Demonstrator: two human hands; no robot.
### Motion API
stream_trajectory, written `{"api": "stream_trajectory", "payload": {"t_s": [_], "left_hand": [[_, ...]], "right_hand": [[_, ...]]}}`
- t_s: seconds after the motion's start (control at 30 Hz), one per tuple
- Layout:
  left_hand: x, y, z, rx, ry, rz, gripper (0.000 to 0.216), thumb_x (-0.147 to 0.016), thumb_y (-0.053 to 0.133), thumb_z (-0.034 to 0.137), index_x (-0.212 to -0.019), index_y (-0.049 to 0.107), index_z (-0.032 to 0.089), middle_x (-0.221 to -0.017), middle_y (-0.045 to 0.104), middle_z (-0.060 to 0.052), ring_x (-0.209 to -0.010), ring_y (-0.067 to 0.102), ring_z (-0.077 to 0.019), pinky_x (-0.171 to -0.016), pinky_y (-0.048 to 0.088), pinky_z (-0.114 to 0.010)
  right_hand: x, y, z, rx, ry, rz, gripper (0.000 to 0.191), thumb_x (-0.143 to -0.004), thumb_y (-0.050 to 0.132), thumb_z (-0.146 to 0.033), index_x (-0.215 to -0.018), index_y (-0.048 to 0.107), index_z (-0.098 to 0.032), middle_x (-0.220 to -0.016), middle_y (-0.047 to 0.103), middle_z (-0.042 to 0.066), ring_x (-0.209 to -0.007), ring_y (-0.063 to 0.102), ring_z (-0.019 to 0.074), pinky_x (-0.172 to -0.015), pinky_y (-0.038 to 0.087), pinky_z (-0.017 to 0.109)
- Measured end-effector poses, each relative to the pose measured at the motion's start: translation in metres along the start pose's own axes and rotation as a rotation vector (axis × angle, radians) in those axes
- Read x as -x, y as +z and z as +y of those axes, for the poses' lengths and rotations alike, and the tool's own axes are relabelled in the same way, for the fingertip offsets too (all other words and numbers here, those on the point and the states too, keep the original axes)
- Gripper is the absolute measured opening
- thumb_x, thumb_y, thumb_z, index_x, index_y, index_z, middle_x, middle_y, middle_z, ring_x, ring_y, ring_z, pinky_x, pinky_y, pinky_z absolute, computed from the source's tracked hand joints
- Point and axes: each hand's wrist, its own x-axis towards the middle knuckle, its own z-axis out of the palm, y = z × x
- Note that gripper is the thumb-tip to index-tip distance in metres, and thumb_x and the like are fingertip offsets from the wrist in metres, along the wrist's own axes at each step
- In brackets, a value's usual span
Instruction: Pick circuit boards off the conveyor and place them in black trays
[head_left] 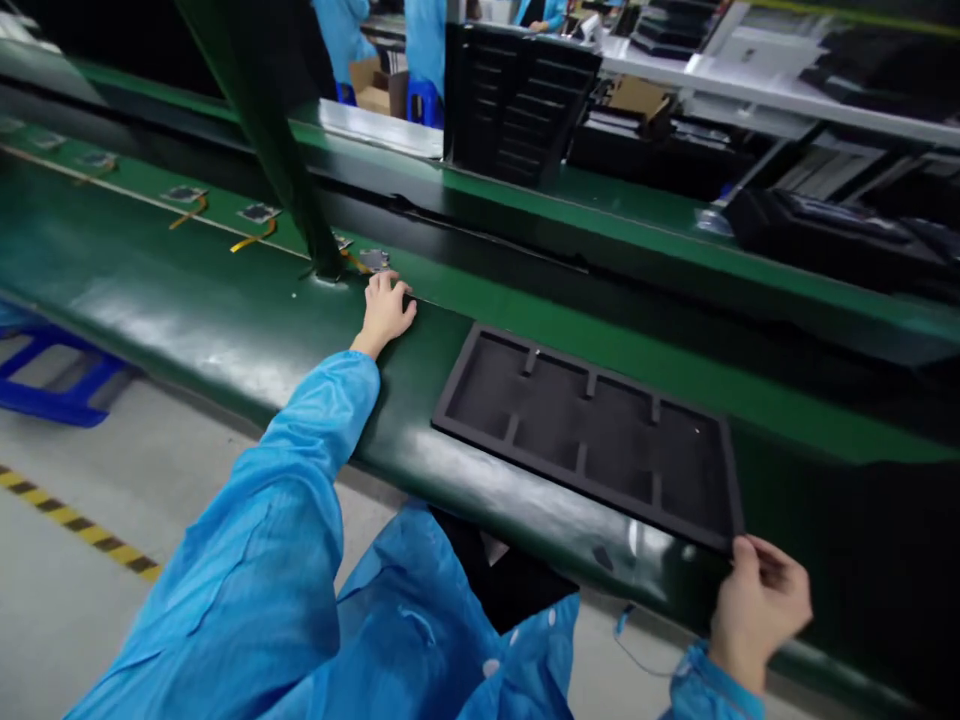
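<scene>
Black tray (600,425), pinched by the right hand (765,600), is best steadied; whether the board (375,258) is gripped by the left hand (386,312) is unclear.

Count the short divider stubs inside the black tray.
6 stubs in the black tray: left, middle and right along its far side, likewise along its near side. None looks hidden.

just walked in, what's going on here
A person in a blue smock works at a green bench. The right hand pinches the near right corner of a black tray lying on it. The left hand reaches to a small circuit board; whether it grips the board is unclear. More boards with orange ribbons lie in a row to the left.
</scene>
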Motion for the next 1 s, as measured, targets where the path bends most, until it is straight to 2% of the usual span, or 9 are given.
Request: {"api": "stream_trajectory", "payload": {"t_s": [0.13,0.23,0.33,0.43,0.6,0.67,0.83,0.9,1.0], "left_hand": [[-0.035,-0.009,-0.015,0.02,0.037,0.107,0.026,-0.081,0.073,-0.002,-0.089,0.061,0.02,-0.137,0.066,-0.011,-0.161,0.024,-0.0319,-0.137,0.005,-0.046],[-0.062,-0.017,-0.027,-0.251,0.007,0.089,0.016,-0.092,0.069,0.008,-0.107,0.063,0.008,-0.144,0.064,-0.018,-0.16,0.022,-0.0359,-0.135,0.0,-0.055],[-0.082,-0.027,-0.048,-0.516,-0.074,0.022,0.042,-0.104,0.064,0.041,-0.116,0.066,0.001,-0.154,0.057,-0.024,-0.158,0.022,-0.0392,-0.129,0.001,-0.063],[-0.093,-0.033,-0.062,-0.538,-0.032,0.032,0.058,-0.099,0.062,0.066,-0.106,0.071,0.009,-0.143,0.067,-0.014,-0.151,0.024,-0.0312,-0.128,-0.003,-0.061],[-0.079,-0.021,-0.044,-0.615,0.058,-0.029,0.019,-0.108,0.055,0.023,-0.091,0.063,0.017,-0.12,0.073,-0.007,-0.132,0.029,-0.023,-0.127,0.005,-0.061],[-0.068,-0.004,-0.03,-0.518,0.063,-0.101,0.016,-0.101,0.067,0.019,-0.087,0.06,0.019,-0.113,0.073,-0.007,-0.13,0.032,-0.0228,-0.129,0.003,-0.06],[-0.06,0.03,-0.013,-0.211,0.104,-0.141,0.045,-0.076,0.098,0.037,-0.079,0.055,0.025,-0.108,0.071,-0.004,-0.138,0.036,-0.0281,-0.133,0.003,-0.056],[-0.074,0.026,-0.017,-0.201,0.027,-0.082,0.05,-0.074,0.101,0.036,-0.077,0.053,0.024,-0.114,0.068,-0.004,-0.137,0.037,-0.0278,-0.134,0.006,-0.057],[-0.102,0.01,-0.026,-0.154,-0.175,0.038,0.057,-0.067,0.104,0.018,-0.074,0.047,0.023,-0.124,0.065,-0.004,-0.137,0.037,-0.0256,-0.136,0.009,-0.056]], "right_hand": [[-0.002,-0.001,-0.005,0.064,-0.028,0.033,0.046,-0.064,0.077,-0.063,-0.08,0.062,-0.022,-0.078,0.062,0.007,-0.071,0.058,0.0254,-0.071,0.046,0.043],[0.001,-0.004,-0.012,0.096,-0.029,0.005,0.049,-0.064,0.076,-0.064,-0.083,0.062,-0.021,-0.078,0.061,0.004,-0.071,0.057,0.0226,-0.072,0.045,0.039],[0.004,-0.005,-0.016,0.085,-0.019,-0.012,0.052,-0.063,0.075,-0.063,-0.089,0.064,-0.019,-0.081,0.062,0.002,-0.074,0.056,0.0198,-0.076,0.045,0.037],[0.003,-0.005,-0.017,0.073,-0.022,-0.029,0.055,-0.064,0.074,-0.061,-0.096,0.066,-0.017,-0.086,0.063,0.002,-0.078,0.057,0.0191,-0.08,0.046,0.037],[0.002,-0.005,-0.016,0.077,-0.019,-0.055,0.055,-0.065,0.073,-0.059,-0.099,0.069,-0.016,-0.089,0.064,0.005,-0.08,0.058,0.0205,-0.079,0.046,0.037],[0.002,-0.005,-0.015,0.082,-0.037,-0.054,0.055,-0.066,0.073,-0.061,-0.098,0.069,-0.016,-0.089,0.065,0.005,-0.08,0.059,0.021,-0.078,0.047,0.037],[0.0,-0.005,-0.01,0.087,-0.051,-0.051,0.057,-0.067,0.072,-0.066,-0.097,0.068,-0.017,-0.089,0.066,0.006,-0.081,0.06,0.0216,-0.077,0.048,0.038],[0.0,-0.005,-0.009,0.075,-0.037,-0.058,0.057,-0.066,0.073,-0.065,-0.097,0.068,-0.017,-0.09,0.066,0.006,-0.082,0.06,0.0221,-0.079,0.049,0.039],[-0.001,-0.004,-0.009,0.076,-0.044,-0.066,0.056,-0.066,0.074,-0.064,-0.097,0.067,-0.017,-0.092,0.066,0.007,-0.083,0.061,0.0231,-0.082,0.049,0.041]]}}
